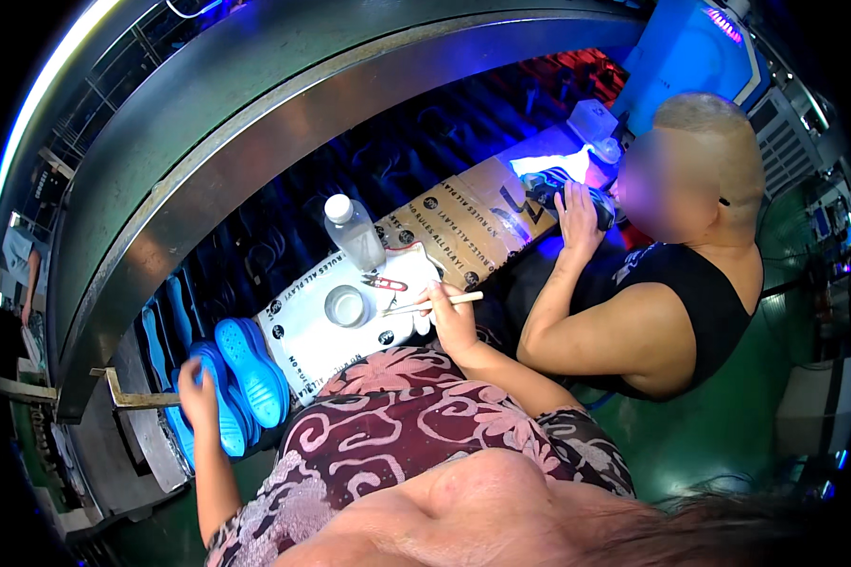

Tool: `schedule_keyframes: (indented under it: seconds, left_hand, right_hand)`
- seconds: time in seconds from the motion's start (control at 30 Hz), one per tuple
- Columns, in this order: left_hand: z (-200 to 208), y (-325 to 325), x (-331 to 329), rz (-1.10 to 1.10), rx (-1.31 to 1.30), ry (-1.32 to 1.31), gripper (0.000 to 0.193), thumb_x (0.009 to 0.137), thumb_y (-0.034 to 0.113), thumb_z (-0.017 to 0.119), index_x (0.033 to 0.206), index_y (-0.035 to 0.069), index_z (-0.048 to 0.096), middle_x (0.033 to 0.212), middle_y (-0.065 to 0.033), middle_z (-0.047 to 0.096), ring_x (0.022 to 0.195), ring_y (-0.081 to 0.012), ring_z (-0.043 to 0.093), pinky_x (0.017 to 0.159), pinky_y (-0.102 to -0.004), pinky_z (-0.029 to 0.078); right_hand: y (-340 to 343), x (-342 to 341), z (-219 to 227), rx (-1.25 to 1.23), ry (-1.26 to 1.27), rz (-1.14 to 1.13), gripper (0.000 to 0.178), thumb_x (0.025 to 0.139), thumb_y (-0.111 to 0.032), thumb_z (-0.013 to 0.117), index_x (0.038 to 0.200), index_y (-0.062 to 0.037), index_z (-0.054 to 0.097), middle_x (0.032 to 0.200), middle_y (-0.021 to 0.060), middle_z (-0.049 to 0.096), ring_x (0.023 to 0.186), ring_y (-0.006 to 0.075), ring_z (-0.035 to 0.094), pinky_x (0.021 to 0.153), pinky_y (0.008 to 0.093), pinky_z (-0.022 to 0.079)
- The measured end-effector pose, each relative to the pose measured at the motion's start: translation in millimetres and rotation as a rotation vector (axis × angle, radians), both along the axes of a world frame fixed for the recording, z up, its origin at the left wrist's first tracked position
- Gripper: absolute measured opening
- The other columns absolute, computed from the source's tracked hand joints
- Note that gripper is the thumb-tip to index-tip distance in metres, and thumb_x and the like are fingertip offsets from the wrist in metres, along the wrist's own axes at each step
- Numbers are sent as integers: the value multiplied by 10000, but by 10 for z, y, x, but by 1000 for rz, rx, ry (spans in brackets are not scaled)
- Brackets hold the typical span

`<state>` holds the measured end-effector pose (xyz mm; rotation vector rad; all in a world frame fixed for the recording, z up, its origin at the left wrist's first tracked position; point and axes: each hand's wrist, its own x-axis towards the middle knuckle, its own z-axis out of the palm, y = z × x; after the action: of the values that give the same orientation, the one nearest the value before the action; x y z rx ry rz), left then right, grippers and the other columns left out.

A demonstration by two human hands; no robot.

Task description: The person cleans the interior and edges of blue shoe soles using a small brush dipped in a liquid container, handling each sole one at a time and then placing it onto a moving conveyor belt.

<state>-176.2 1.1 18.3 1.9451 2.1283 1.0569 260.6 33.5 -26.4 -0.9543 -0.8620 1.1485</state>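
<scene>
We judge the work to be under way but unfinished: the brush [465, 298] is in hand, yet it touches none of the blue soles [255, 370]. The soles show no mark by which we could tell a finished one from an unfinished one, so we cannot say how many are done and how many are left.

Our right hand [452, 319] is closed round the brush in a pen-like grip, its pale handle pointing out to the right and its tip near a clear cup [347, 306]. Our left hand [199, 389] is loosely open, fingers a little curled, beside the leftmost soles; we see nothing gripped, and cannot tell whether the fingertips touch a sole.

The soles lie together just left of the white sheet [296, 307]. They are bright blue, long and rounded at the ends, with raised rims and small dotted marks; some overlap, which hides part of their shape. The brush is thin and straight, its tip too small to make out.

On the sheet we also have a capped bottle [355, 236] and small red snips [385, 283]. To our right, a co-worker [681, 312] holds a dark shoe [586, 200].
</scene>
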Motion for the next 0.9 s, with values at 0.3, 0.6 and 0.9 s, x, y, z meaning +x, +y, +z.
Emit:
schedule_keyframes:
  seconds: [0.3, 0.6, 0.9]
  left_hand:
    - [-1320, -1312, -1127, 441, -623, 172, 677, 702, 318, 602, 1240, -20, 368, 1073, -308, 532, 1017, -428, 512, 855, -425, 423]
    - [-668, -1196, -852, 474, -329, -1510, 372, 756, 256, 604, 1054, 54, 512, 881, -58, 584, 747, -184, 559, 654, -314, 460]
    - [-151, -645, 993, 4, -217, -1091, 422, 798, 92, 571, 1149, -35, 374, 916, -142, 587, 700, -188, 618, 593, -275, 506]
  right_hand:
    - [25, -417, 19, -13, -148, 194, 335, 929, -238, 434, 772, 16, 585, 703, 57, 588, 623, 102, 518, 600, 229, 428]
    - [-29, -198, 32, -115, -228, 81, 369, 927, -247, 426, 703, 4, 578, 643, 51, 529, 593, 108, 464, 600, 251, 372]
    - [68, -294, 109, -75, -125, 204, 338, 918, -221, 445, 731, 32, 570, 699, 79, 541, 640, 128, 474, 630, 257, 375]
